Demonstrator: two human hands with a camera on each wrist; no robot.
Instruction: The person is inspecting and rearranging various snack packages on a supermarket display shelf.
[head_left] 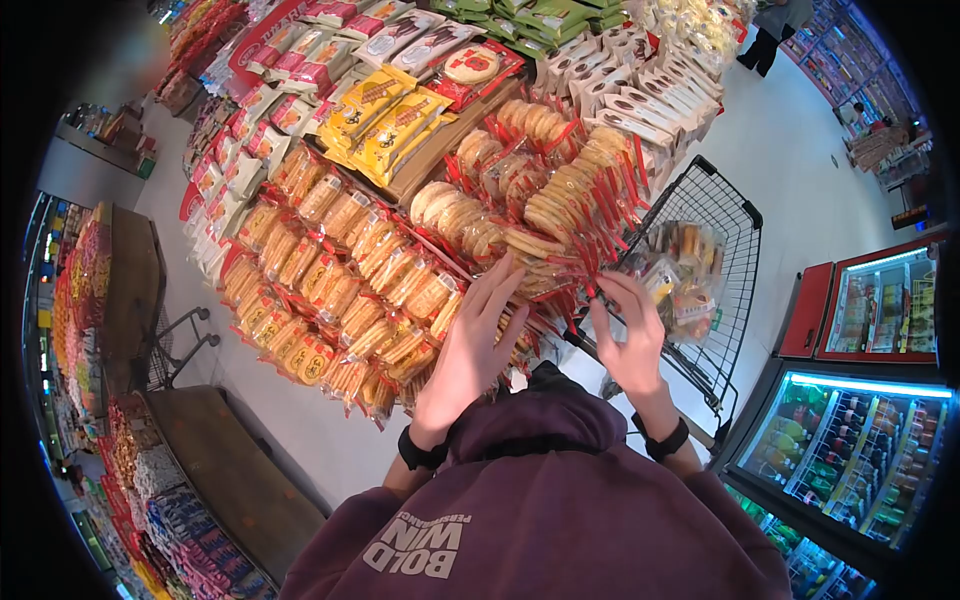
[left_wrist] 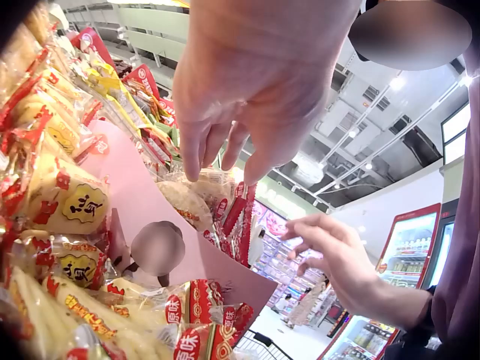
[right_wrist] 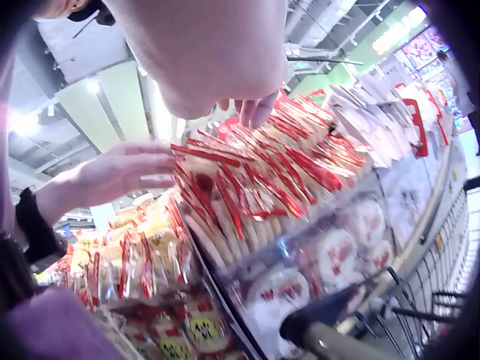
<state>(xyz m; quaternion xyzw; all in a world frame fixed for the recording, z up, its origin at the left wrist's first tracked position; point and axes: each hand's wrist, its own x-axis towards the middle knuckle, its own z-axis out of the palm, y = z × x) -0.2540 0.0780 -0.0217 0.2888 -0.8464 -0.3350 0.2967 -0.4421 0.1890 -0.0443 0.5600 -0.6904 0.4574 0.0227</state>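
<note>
My left hand (head_left: 475, 340) reaches to the near end of a stack of round flat biscuits in clear bags with red edges (head_left: 572, 205). Its long fingers are nearly straight, with the fingertips right at a bag of biscuits (left_wrist: 187, 202). Close by on the right, my right hand (head_left: 632, 340) hovers at the red bag edges, its fingers loosely bent. Seen from the left wrist, the right hand (left_wrist: 349, 259) has its fingers spread and nothing between them. In the right wrist view its fingertips overlap the red-edged bags (right_wrist: 277, 176).
Bagged yellow biscuits (head_left: 320, 290) fill the rack's left part, with yellow packets (head_left: 385, 120) behind. A pink divider (left_wrist: 150, 195) stands between sections. A wire shopping cart (head_left: 735, 250) holding bagged goods (head_left: 685, 280) stands to the right, near lit drink fridges (head_left: 850, 440).
</note>
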